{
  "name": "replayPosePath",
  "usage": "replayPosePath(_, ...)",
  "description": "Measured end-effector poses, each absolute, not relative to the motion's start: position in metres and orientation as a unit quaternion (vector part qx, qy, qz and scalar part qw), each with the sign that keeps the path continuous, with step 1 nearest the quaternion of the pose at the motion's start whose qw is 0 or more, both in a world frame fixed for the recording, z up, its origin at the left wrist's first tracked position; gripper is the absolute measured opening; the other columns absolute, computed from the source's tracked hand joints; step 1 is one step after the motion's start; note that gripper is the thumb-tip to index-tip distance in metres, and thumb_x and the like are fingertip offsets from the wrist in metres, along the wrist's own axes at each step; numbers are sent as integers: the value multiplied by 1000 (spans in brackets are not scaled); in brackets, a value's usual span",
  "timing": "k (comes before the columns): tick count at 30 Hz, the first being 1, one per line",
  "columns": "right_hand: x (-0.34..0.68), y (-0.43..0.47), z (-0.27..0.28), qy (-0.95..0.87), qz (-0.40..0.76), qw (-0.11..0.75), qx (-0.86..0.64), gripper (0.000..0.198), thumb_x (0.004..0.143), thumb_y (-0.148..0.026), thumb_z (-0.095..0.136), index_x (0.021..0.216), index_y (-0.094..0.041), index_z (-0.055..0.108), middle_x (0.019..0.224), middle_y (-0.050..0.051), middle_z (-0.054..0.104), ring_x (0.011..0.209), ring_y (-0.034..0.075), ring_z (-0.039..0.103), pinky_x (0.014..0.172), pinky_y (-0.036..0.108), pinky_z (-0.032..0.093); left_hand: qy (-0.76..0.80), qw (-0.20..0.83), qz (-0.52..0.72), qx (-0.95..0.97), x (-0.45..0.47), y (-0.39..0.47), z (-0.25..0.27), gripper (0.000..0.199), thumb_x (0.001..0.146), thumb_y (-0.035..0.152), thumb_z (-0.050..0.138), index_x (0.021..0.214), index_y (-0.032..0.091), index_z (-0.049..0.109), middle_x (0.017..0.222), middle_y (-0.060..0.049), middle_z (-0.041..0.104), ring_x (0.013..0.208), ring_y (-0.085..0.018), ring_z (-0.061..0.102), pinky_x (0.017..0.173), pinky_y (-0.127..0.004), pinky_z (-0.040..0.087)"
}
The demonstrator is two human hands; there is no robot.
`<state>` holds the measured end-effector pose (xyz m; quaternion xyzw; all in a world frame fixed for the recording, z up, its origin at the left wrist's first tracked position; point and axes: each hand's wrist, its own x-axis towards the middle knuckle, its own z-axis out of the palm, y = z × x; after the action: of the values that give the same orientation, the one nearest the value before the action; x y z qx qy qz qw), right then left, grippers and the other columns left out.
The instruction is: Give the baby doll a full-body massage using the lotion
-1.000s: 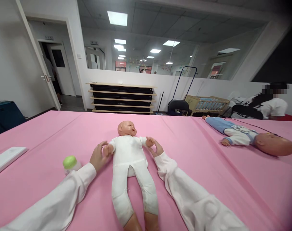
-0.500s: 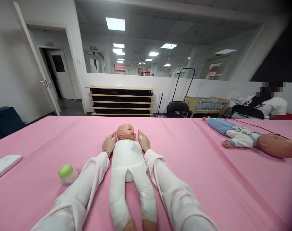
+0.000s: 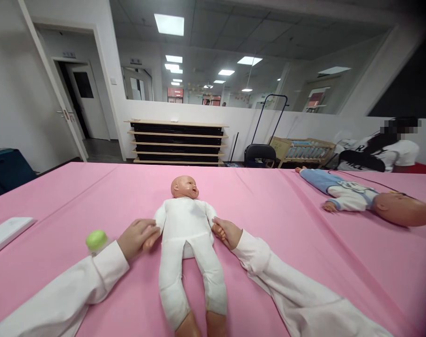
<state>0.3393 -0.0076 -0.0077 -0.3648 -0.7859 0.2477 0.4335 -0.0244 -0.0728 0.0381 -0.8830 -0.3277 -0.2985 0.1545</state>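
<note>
A baby doll (image 3: 187, 220) with a white cloth body lies on its back on the pink table cover (image 3: 269, 210), its head away from me and its feet near me. Its face is turned to the right. My left hand (image 3: 137, 236) is closed round the doll's arm near the wrist, at the left of its body. On the other side, my right hand (image 3: 230, 232) grips the doll's other arm at the wrist, and the little fingers of the doll show beside my thumb. Both doll arms point down along its sides.
A jar with a green lid (image 3: 96, 240) stands behind my left forearm. At the left edge lies a flat white object (image 3: 9, 234). A second doll in blue and white (image 3: 353, 192) lies at the right. Beyond the table are a person (image 3: 392, 145), a chair (image 3: 259, 153) and a wooden crib (image 3: 304, 150).
Both hands have come down from beside the doll's head to beside its waist, bringing the doll's arms from raised to lowered. The doll's body has stayed in place.
</note>
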Motion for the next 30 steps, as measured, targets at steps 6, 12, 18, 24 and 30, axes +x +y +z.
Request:
replayPosePath(6, 335, -8, 20, -800, 96, 488, -334, 37, 79, -40, 48, 100, -11, 58, 92, 9, 66, 87, 15, 62, 80, 27, 50, -373, 164, -354, -842, -20, -70, 27, 32, 82, 22, 43, 114, 21, 46, 102, -8, 60, 95, -20, 56, 82, -35, 41)
replayPosePath(12, 296, 76, 69, -649, 183, 524, -520, 64, 77, -31, 55, 131, -14, 27, 107, 10, 61, 91, 15, 60, 83, 29, 48, -663, -28, -473, -579, 21, 5, 82, 59, 81, 40, 47, 130, 16, 24, 119, -12, 51, 102, -22, 55, 82, -34, 44)
replayPosePath(18, 259, 121, 54, -565, 213, 449, -658, 36, 82, -43, 45, 105, -16, 51, 98, 12, 63, 91, 20, 60, 80, 31, 45, -770, -118, -316, -541, 33, 72, 67, 40, 82, 39, 44, 114, 16, 48, 107, -18, 59, 101, -33, 55, 84, -45, 40)
replayPosePath(24, 253, 125, 51, -553, 202, 428, -686, 32, 84, -37, 45, 101, -12, 52, 100, 18, 61, 96, 26, 58, 84, 38, 41, -762, -133, -303, -556, 35, 89, 55, 41, 84, 43, 41, 113, 15, 51, 109, -19, 57, 103, -30, 54, 83, -40, 41)
replayPosePath(30, 271, 88, 79, -616, 192, 527, -553, 47, 83, -33, 45, 125, -15, 37, 117, 12, 55, 104, 18, 54, 89, 31, 43, -698, -63, -384, -601, 31, 58, 103, 55, 79, 30, 52, 129, 15, 33, 117, -14, 49, 107, -24, 50, 87, -33, 41)
